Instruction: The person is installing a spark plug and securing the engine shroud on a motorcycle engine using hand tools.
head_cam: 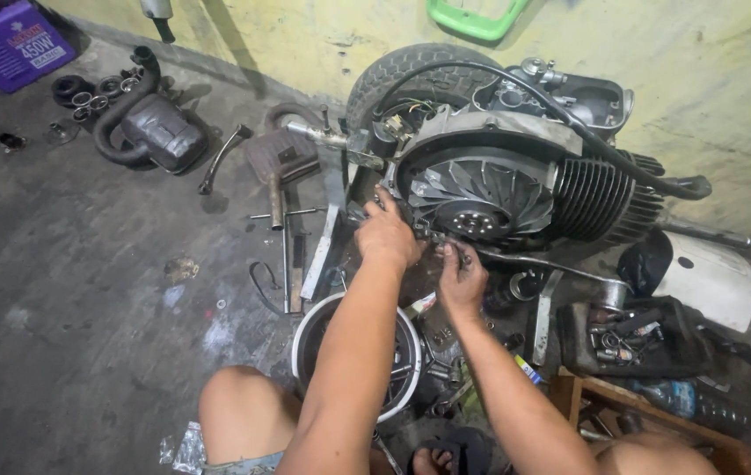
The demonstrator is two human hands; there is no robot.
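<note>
Squatting low over the concrete floor [85, 290], the person has both bare knees at the bottom edge of the view, with a round white-rimmed wheel hub [358, 352] lying flat between them. Just beyond it the left hand [386, 236] presses against the lower edge of the engine [499, 189], its fingers curled onto the casing, while the right hand [461, 280] has its fingers pinched around what looks like a small bolt or tool tip [462, 257] under the fan; the spot is too dark and small to be sure which. Good work here calls for the left hand to brace the casing firmly while the right turns squarely, not at a slant, so the thread does not cross. The fan [479, 198] is dull grey metal with curved radial blades; beside it the cylinder [604, 198] carries thin black cooling fins. A black rubber hose [569, 114] arcs over the top, and a knobbly tyre [411, 75] stands behind against the stained yellow wall [701, 62]. To the right sits a greasy tray of sockets [630, 339]; far left lies a black ribbed air hose [125, 114].
</note>
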